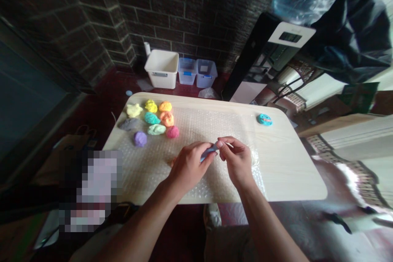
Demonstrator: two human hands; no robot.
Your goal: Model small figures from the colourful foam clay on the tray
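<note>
My left hand [192, 161] is closed round a piece of light blue modelling clay [208, 152], held above the bubble wrap [208, 120]. At the clay's upper right end, my right hand [238, 159] pinches with thumb and index finger. Part of the clay is hidden by my fingers. A small orange bit [172, 162] peeks out beside my left hand, mostly covered. Lumps of clay in several colours lie at the table's far left, among them a purple lump [140, 138], a pink lump [172, 132] and a grey lump [130, 124].
On the right of the wooden table [288, 159] rests a flat turquoise clay piece [264, 119] with a pinkish strip. Beyond the far edge, a white basket [162, 69] and two clear bins [206, 74] stand on the floor. A water dispenser [260, 55] rises at the back right.
</note>
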